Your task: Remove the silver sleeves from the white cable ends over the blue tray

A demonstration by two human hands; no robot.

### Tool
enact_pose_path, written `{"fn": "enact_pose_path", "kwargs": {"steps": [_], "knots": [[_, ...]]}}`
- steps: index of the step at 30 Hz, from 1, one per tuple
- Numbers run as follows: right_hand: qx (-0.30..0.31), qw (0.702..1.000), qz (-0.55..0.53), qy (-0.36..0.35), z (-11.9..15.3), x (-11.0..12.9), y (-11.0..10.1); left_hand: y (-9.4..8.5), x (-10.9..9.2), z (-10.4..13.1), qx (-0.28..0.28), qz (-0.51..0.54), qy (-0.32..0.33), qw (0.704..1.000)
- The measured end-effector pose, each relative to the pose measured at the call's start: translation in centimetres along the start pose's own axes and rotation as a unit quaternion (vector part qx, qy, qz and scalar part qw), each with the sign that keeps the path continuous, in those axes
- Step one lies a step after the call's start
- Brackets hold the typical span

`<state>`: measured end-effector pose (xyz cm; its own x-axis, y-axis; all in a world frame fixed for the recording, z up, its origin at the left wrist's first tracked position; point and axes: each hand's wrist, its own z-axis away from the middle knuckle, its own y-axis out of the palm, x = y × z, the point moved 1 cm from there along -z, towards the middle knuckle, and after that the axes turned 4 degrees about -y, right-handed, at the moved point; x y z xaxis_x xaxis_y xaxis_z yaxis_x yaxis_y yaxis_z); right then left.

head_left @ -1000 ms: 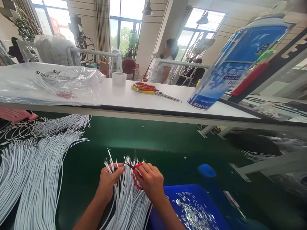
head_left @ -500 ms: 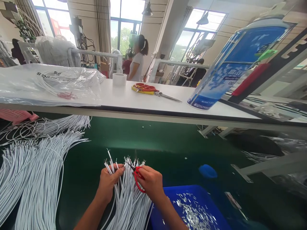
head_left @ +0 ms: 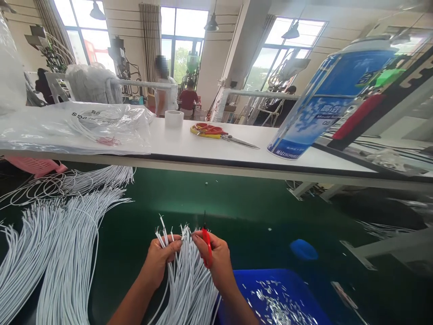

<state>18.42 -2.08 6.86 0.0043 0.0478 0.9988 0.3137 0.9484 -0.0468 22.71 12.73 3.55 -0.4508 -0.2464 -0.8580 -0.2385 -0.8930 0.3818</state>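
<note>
Red-handled snips [head_left: 206,241] swung away from near-centre wire bundle [head_left: 192,275], blades now pointing far. Left: we see left hand [head_left: 162,257] pinching few white wires [head_left: 164,233]. Right: right hand [head_left: 217,257] grasping snips. Likely step: separating ends; next calls for steady fingertips.

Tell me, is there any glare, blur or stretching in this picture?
Head view, top: the windows glare nearly white; head view, middle: a pale sheen crosses the green surface; head view, right: the spray can looks slanted and stretched, perhaps from wide-angle distortion; head view, lower right: dark and soft, while the left hand and right hand look clearer.
</note>
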Motion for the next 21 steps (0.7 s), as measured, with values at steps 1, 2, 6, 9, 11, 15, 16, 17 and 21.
{"fn": "enact_pose_path", "kwargs": {"steps": [1,2,6,9,11,15,16,17,21], "knots": [[-0.004,1.000,0.011,-0.010,-0.1,0.6,0.1,0.0,0.0,0.1,-0.001,0.001,0.000,1.000],[-0.006,1.000,0.022,-0.021,-0.3,1.1,0.1,0.0,-0.1,0.1,-0.003,0.002,0.001,1.000],[0.003,0.996,0.059,-0.064,-1.2,3.3,0.7,0.4,-0.2,0.4,-0.015,-0.011,0.014,1.000],[0.025,0.991,0.080,-0.101,-1.8,4.1,1.8,1.0,-0.2,0.6,-0.023,-0.055,0.037,0.998],[0.040,0.988,0.087,-0.120,-2.1,4.2,2.8,1.3,-0.2,0.9,-0.028,-0.090,0.058,0.994],[0.041,0.992,0.066,-0.103,-2.6,4.0,3.9,1.8,-0.5,1.2,-0.033,-0.143,0.094,0.985],[0.038,0.993,0.058,-0.091,-2.7,4.0,3.9,1.7,-0.5,1.3,-0.034,-0.156,0.092,0.983],[0.035,0.995,0.050,-0.079,-2.8,3.9,3.9,1.7,-0.6,1.4,-0.034,-0.167,0.086,0.982],[0.012,0.999,-0.003,-0.040,-2.9,3.8,3.4,1.0,-0.7,1.7,-0.010,-0.138,0.065,0.988]]}}
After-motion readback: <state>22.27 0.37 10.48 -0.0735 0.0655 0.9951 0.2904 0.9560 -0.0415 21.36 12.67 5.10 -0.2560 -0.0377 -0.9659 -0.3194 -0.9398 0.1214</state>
